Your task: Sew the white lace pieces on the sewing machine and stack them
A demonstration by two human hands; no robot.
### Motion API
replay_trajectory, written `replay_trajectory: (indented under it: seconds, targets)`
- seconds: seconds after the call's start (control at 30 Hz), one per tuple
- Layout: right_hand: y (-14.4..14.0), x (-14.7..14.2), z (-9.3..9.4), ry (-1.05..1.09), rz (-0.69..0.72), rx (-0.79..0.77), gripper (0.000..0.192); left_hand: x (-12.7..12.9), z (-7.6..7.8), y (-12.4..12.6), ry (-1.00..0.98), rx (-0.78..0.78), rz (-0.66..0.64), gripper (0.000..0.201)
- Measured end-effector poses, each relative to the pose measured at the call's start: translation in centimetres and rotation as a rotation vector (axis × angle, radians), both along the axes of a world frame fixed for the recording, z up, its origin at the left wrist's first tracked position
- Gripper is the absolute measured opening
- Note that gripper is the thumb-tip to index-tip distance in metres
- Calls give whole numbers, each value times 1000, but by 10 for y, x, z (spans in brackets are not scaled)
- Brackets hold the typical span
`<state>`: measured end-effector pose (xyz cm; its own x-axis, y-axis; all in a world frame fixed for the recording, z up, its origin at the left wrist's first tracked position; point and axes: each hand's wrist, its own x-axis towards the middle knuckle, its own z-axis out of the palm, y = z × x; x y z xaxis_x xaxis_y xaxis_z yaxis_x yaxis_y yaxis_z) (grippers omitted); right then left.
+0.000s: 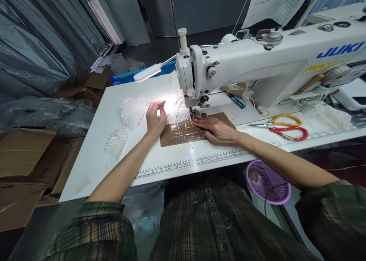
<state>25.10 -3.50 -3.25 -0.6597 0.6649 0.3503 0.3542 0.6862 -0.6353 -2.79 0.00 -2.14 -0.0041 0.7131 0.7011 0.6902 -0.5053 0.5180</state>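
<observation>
Left hand (156,120) pinches white lace (134,110); right hand (219,130), released, lies flat on the taped brown patch (183,133), at 6 o'clock of the needle.

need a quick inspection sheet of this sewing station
surface: white table with a printed ruler along the front edge
job's things: white lace by the needle; brown taped patch under the presser foot of the sewing machine
clutter: scissors, blue clippers
grippers: left hand resting at the lace, fingers curled; right hand flat on the patch
cables: coiled white cord
surroundings: cardboard boxes, purple fan
</observation>
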Motion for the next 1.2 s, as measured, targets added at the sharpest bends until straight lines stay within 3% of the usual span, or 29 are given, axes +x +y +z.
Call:
replay_trajectory:
  seconds: [0.07, 0.17, 0.27, 0.3, 0.37, 0.43, 0.53, 0.6, 0.67, 0.8, 1.03, 1.13, 1.2]
  targets:
    - [-15, 5, 0, 4, 53, -41, 43, 2, 12, -25, -66, -93, -57, 20]
    - [-39, 25, 5, 104, 137, -254, 31, 12, 36, -86, -207, -319, -226, 18]
    - [-44, 34, 9, 319, -23, -468, 36, 29, 42, -152, -378, -700, -554, 19]
    - [-41, 33, 9, 399, -123, -517, 39, 36, 34, -170, -434, -898, -709, 23]
    - [-31, 24, 7, 519, -322, -597, 47, 54, 5, -193, -508, -1326, -958, 29]
    - [-23, 13, 4, 527, -463, -618, 59, 74, -37, -200, -724, -1489, -894, 31]
    - [-31, 1, 2, 352, -510, -416, 64, 101, -87, -188, -1226, -1458, -620, 25]
    - [-47, -3, 4, 246, -437, -258, 63, 114, -98, -176, -1460, -1424, -536, 21]
    - [-67, -3, 6, 197, -304, -190, 59, 123, -93, -166, -1579, -1429, -555, 23]
    - [-99, -1, 11, 158, -87, -220, 47, 132, -71, -162, -1644, -1485, -642, 28]
    - [-146, 17, 10, 283, 4, -436, 45, 131, -67, -169, -1650, -1454, -580, 31]
    - [-167, 36, -15, 473, -125, -534, 42, 133, -71, -172, -1688, -1511, -638, 36]
    - [-176, 45, -42, 659, -429, -634, 42, 137, -76, -174, -1721, -1582, -681, 39]
